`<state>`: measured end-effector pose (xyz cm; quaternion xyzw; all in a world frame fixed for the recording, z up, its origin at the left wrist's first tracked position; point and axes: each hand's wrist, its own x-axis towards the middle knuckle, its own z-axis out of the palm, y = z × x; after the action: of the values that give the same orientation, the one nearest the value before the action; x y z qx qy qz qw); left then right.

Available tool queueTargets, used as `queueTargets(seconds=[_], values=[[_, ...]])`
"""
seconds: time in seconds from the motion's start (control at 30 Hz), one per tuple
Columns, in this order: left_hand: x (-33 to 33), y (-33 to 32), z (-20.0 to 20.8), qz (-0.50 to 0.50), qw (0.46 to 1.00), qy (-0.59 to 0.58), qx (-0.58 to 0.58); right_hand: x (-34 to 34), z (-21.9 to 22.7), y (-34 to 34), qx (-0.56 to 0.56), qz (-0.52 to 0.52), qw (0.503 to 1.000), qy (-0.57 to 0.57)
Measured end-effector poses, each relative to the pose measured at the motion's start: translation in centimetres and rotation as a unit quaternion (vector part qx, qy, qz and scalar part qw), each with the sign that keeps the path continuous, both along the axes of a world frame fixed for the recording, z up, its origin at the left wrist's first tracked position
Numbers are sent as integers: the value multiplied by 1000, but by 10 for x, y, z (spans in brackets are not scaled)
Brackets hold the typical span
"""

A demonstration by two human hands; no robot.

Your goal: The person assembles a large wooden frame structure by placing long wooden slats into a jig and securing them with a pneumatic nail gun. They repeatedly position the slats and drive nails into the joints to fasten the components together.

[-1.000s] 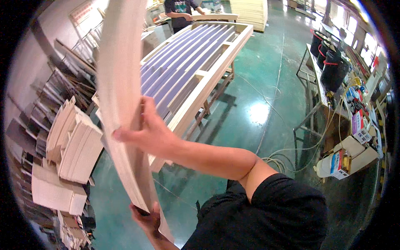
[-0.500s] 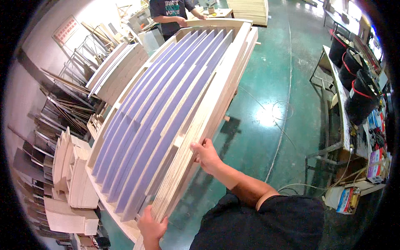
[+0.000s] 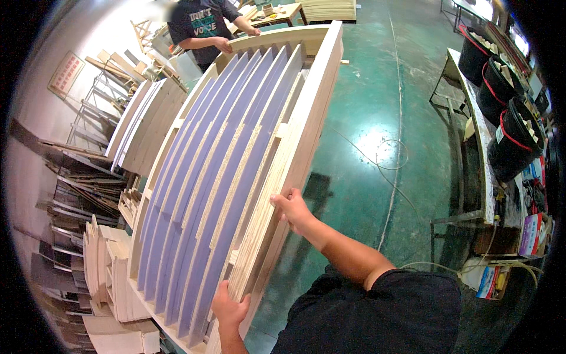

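The left hand [image 3: 229, 308] grips the near bottom end of a long board [image 3: 268, 200], fingers curled around its edge. The right hand [image 3: 292, 209] holds the same board higher up, fingers closed over its outer edge and thumb on its face. The board stands on edge at the right side of a long wooden rack [image 3: 330, 65], just inside the rack's right rail, and appears about seated in its slot.

Judging by how things lie, the filling is well along. About 7 purple-faced panels [image 3: 194, 194] stand on edge in the rack, side by side, running from near to far. The held board, with its pale chipboard face showing, takes the last slot on the right. No free slot is visible, though the far-left ones are hard to read. What seems left is to let the board settle and release it.

To the left of the rack, 1 stack of pale cut wooden pieces [image 3: 109, 277] sits near, with dark frames [image 3: 71, 194] leaning beyond it. Further along leans a batch of about 4 more long panels [image 3: 144, 124].

On the right, across the green floor [image 3: 377, 118], a bench [image 3: 471, 153] carries 3 black bins [image 3: 507, 138] with red rims. A cable [image 3: 392, 159] trails over the floor.

At the far end, 1 other person [image 3: 203, 26] in a dark shirt rests a hand on the rack's end.
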<state>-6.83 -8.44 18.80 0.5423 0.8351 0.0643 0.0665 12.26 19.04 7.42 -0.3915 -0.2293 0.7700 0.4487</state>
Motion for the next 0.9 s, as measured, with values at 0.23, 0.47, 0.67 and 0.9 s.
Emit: queueTargets(seconds=[0.23,0.47,0.67,0.9], values=[[18,21,-16,2,1000,-7,4,24,3,22,-6,22,998,-57],[25,26,-10,10,1000,25,3,25,-27,38,57,130,982,-126],[18,35,-15,17,1000,0,-9,60,12,58,228,234,866,-378],[-18,1,-57,76,996,1,-48,22,68,53,442,238,638,-583]])
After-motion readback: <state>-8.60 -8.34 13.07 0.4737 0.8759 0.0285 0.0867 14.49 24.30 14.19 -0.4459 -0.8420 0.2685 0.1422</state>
